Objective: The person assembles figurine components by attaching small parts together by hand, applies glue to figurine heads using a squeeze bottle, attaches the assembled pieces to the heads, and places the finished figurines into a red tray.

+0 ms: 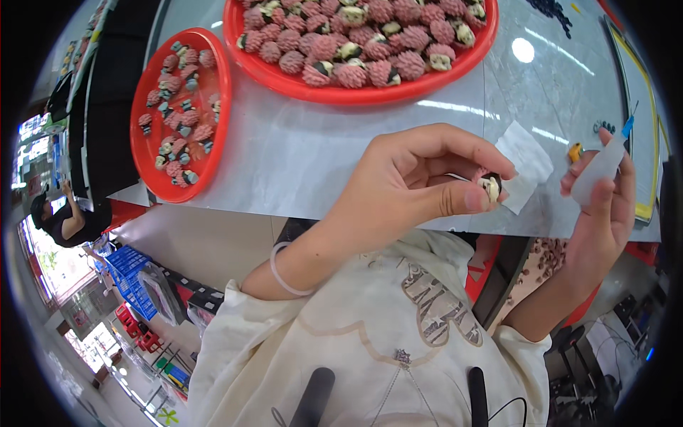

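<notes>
Between the thumb and fingertips of my left hand is a small figurine with a pink bumpy top and a cream and dark front. Over at the right, my right hand grips a translucent white squeeze bottle. Its blue needle tip points up and away from the figurine. A white tissue lies on the table between my hands. Beyond my left hand, a large red tray is heaped with similar pink-topped figurines.
A smaller red tray at the left holds more figurines, spread out. A yellow piece and several dark beads lie near my right hand. A yellow-edged frame stands at the table's right side. A person is at far left.
</notes>
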{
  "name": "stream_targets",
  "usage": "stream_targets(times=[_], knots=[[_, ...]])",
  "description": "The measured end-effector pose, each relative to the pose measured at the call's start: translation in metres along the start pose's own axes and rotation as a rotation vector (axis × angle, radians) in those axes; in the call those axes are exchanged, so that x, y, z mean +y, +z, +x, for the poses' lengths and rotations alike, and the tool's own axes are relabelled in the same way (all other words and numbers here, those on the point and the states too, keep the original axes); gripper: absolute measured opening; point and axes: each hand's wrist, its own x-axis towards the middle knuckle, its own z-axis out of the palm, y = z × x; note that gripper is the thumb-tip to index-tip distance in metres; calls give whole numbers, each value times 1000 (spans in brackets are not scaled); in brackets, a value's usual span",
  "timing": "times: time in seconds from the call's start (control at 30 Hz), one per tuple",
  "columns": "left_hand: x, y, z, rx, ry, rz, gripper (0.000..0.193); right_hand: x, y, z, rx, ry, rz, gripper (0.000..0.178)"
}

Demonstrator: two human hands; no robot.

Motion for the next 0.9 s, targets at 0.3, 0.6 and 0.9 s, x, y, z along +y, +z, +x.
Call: stream_targets(times=[0.3,0.6,0.9], knots=[[-5,-1,1,18,108,45,33,-15,-27,-19,-21,3,-198,50],[-8,-3,2,5,151,101,37,-18,-12,-8,-209,84,146,40],[-8,-2,3,2,150,119,36,-17,-7,-12,-127,-21,-4,42]])
